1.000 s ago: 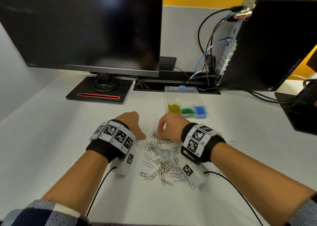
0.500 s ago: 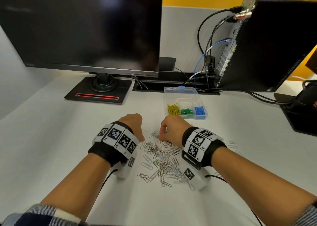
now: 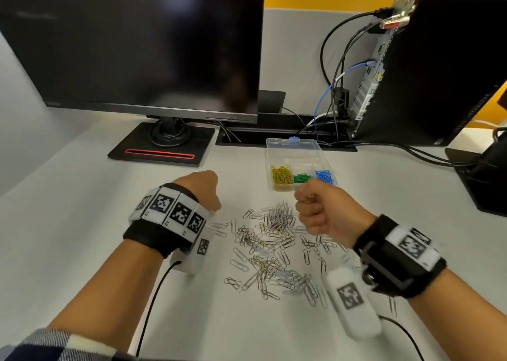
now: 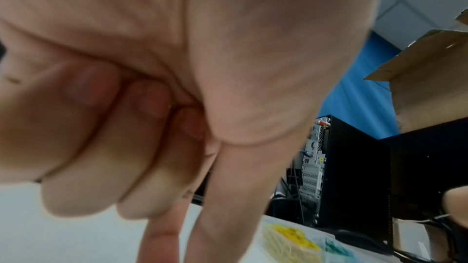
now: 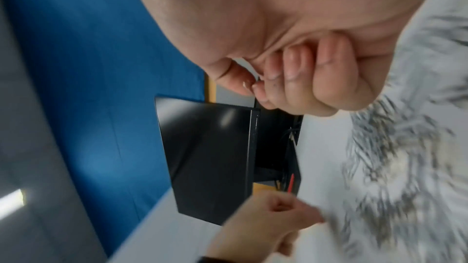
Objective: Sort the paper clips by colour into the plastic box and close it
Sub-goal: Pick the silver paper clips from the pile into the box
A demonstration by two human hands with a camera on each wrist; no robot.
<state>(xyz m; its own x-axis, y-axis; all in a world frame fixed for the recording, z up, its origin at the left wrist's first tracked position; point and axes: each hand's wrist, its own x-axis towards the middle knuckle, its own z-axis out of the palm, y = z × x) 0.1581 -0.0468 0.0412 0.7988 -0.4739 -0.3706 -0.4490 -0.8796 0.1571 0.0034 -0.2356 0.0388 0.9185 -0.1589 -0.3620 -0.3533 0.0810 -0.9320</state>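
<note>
- The plastic box (image 3: pixel 297 152) is shown open on the white desk (image 3: pixel 82 223), in front of the cable slot and just right of the monitor base (image 3: pixel 162 148); its clear lid is laid back toward the rear.
- Three front compartments are seen filled: yellow clips (image 3: pixel 281 174) at the left, green clips (image 3: pixel 301 178) in the middle, blue clips (image 3: pixel 325 176) at the right.
- A loose pile of silver paper clips (image 3: pixel 271 248) is spread on the desk between the two forearms, nearer the viewer than the box.
- The right hand (image 3: pixel 321 209) is held raised above the far right edge of the pile, just in front of the box. Its fingers are curled into a fist, and thumb and forefinger are pressed together on a small pale object; in the right wrist view a thin sliver is seen at that pinch (image 5: pixel 253 83), too blurred to be identified with certainty.
- The left hand (image 3: pixel 201 187) is placed at the left edge of the pile. In the left wrist view three fingers are folded into the palm while forefinger (image 4: pixel 162 233) and thumb (image 4: pixel 228 207) are pointed down at the desk; nothing is seen gripped.
- A dark monitor (image 3: pixel 137 42) and a black computer tower (image 3: pixel 439 67) with cables are set behind.
</note>
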